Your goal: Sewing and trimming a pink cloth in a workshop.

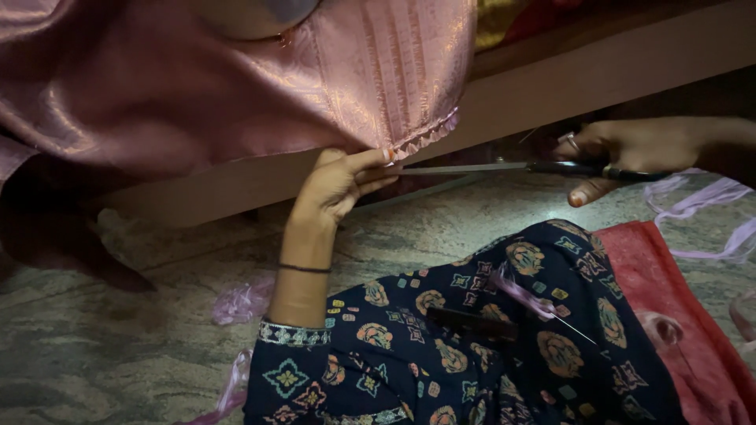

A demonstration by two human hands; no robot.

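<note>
My left hand (340, 182) reaches up and pinches the lower hem of a shiny pink garment (236, 86) that hangs over the edge of a wooden ledge (551, 86). My right hand (630, 153) grips the dark handles of a pair of scissors (488, 167). The long blades point left, their tip almost at my left fingertips and the scalloped hem. My sleeve and lap are dark blue cloth with a floral print (472, 346). A needle with pale thread (571, 327) is stuck in that cloth.
A patterned greenish carpet (118, 346) covers the floor. Red cloth (677, 315) lies at the right beside my lap. Pale pink fabric strips (709, 224) and a crumpled scrap (240, 303) are scattered on the carpet. More bright fabric lies on top of the ledge.
</note>
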